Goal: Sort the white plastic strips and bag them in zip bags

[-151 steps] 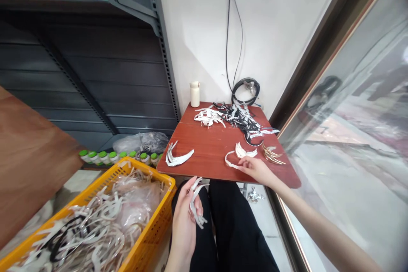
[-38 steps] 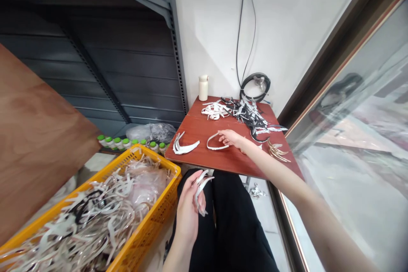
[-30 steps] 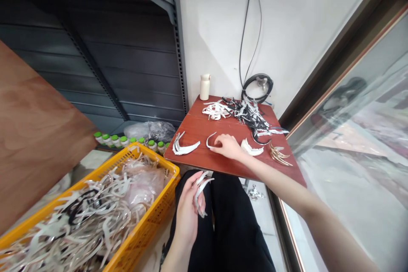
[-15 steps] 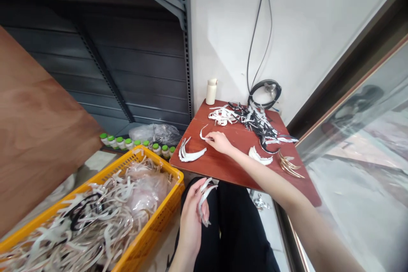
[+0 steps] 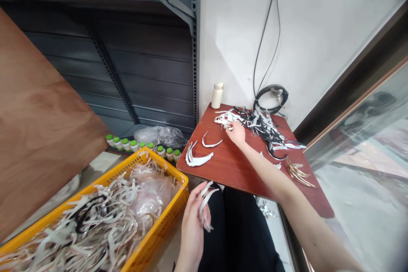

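My left hand (image 5: 194, 210) is closed around a few white curved strips (image 5: 208, 197) above my lap. On the red-brown table (image 5: 229, 165), my right hand (image 5: 236, 133) reaches to the near edge of a pile of white strips (image 5: 225, 117). Its fingers are bent together at a white strip there. A single thin white curved strip (image 5: 213, 144) lies apart on the table, left of this hand. Nearer the front left corner is a neat stack of similar white strips (image 5: 198, 160). My right forearm partly covers another white stack (image 5: 276, 165).
Black and white strips (image 5: 266, 129) are heaped at the back of the table, gold curved pieces (image 5: 299, 174) at its right. A cream bottle (image 5: 217, 95) stands at the back left corner. A yellow crate (image 5: 172, 212) full of strips and green-lidded jars (image 5: 161, 151) are at left.
My right hand has let go of the single white curved strip and moved back and right to the white pile. My left hand still holds its strips. The view has shifted slightly.
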`<state>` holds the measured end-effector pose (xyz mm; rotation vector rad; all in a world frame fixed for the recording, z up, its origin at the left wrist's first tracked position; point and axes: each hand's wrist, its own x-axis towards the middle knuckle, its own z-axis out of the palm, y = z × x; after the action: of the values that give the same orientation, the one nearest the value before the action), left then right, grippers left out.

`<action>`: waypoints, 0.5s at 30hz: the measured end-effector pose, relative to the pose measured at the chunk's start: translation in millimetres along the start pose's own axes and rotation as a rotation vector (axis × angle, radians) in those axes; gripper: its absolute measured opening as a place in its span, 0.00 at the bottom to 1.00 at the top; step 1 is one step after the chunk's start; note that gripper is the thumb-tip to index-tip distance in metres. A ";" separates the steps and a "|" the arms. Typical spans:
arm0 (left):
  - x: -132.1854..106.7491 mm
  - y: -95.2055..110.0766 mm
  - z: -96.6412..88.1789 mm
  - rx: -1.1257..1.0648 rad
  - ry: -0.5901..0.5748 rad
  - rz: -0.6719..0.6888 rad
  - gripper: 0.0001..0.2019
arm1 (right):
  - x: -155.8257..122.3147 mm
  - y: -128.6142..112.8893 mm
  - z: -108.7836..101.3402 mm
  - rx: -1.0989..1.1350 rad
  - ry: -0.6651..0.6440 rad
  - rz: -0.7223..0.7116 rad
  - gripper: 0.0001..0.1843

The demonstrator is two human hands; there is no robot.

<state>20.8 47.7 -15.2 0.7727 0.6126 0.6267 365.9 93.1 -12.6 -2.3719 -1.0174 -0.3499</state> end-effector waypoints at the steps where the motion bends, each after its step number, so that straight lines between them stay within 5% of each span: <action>1: -0.2 0.7 -0.6 -0.005 0.003 0.002 0.22 | 3.2 4.6 1.4 -0.007 -0.006 0.001 0.09; 15: -7.8 6.0 -2.4 -0.027 0.017 0.021 0.24 | 19.1 27.0 -4.1 0.089 -0.070 -0.006 0.06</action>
<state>12.3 46.7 -9.8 0.7506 0.6115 0.6606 398.5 86.6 -11.0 -2.3159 -1.0501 -0.2202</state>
